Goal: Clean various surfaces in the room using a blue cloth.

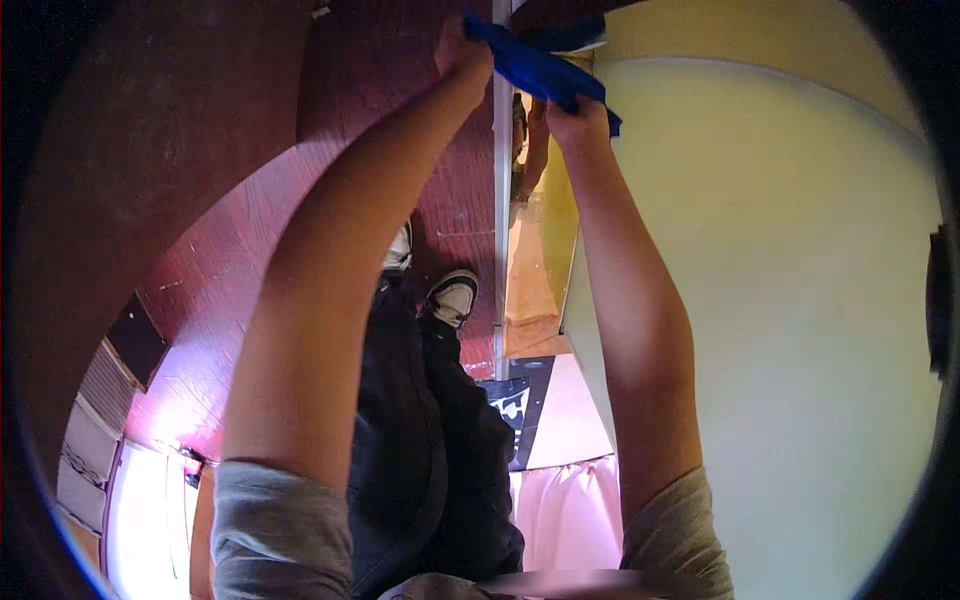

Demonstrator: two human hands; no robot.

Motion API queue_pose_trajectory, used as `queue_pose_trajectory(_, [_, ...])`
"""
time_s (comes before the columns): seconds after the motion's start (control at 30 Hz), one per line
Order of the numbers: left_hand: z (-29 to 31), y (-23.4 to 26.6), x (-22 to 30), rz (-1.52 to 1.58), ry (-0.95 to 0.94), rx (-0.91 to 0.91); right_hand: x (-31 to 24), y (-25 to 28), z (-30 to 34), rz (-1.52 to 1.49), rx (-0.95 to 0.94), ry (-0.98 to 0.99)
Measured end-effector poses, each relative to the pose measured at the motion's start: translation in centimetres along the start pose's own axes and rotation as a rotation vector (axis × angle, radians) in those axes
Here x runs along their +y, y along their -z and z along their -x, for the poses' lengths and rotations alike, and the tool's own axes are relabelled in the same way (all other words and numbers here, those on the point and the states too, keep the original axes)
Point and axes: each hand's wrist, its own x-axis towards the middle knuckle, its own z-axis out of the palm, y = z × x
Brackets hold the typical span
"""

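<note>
A blue cloth (540, 72) is stretched between my two hands at the top of the view, far out in front of me. My left hand (462, 52) is closed on its left end, partly in shadow. Lower and to the right, my right hand (580, 118) grips the other end, and a corner of cloth sticks out past the fingers. Both arms are reaching out nearly straight. Just behind the cloth runs a pale upright strip (502, 220). A darker blue patch beyond it could be more cloth or a reflection; I cannot tell which.
To the right stands a large pale yellow-green panel (770, 300). Beside the strip, a glossy orange-lit surface (530, 270) shows an arm-like shape. Dark red wood flooring (460, 190) lies under my shoes (453, 298). A pink curtain (565, 515) hangs low in view; boxes (95, 430) stand at left.
</note>
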Motion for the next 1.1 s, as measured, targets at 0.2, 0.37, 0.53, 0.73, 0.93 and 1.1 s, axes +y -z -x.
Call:
queue_pose_trajectory(0.2, [-2.5, 3.2, 2.8, 0.384, -0.053, -0.199, -1.0, -6.3, 3.8, -0.228, -0.229, -0.212])
queue_pose_trajectory(0.37, [0.6, 6.0, 9.9, 0.359, -0.097, -0.108, -3.0, -7.9, 11.5, -0.172, -0.280, -0.271])
queue_pose_trajectory(0.53, [5.8, 9.9, 20.1, 0.346, -0.316, 0.067, -6.5, -11.2, 20.8, -0.257, -0.401, -0.252])
queue_pose_trajectory(0.73, [9.7, 18.5, 32.1, 0.425, -0.483, 0.150, -10.7, -17.2, 34.9, -0.216, -0.571, -0.238])
queue_pose_trajectory(0.93, [16.2, 27.0, 44.3, 0.483, -0.496, 0.164, -16.4, -23.3, 51.8, -0.241, -0.602, -0.176])
queue_pose_trajectory(1.1, [20.4, 34.2, 56.0, 0.609, -0.623, 0.266, -19.7, -28.2, 64.2, -0.067, -0.623, -0.020])
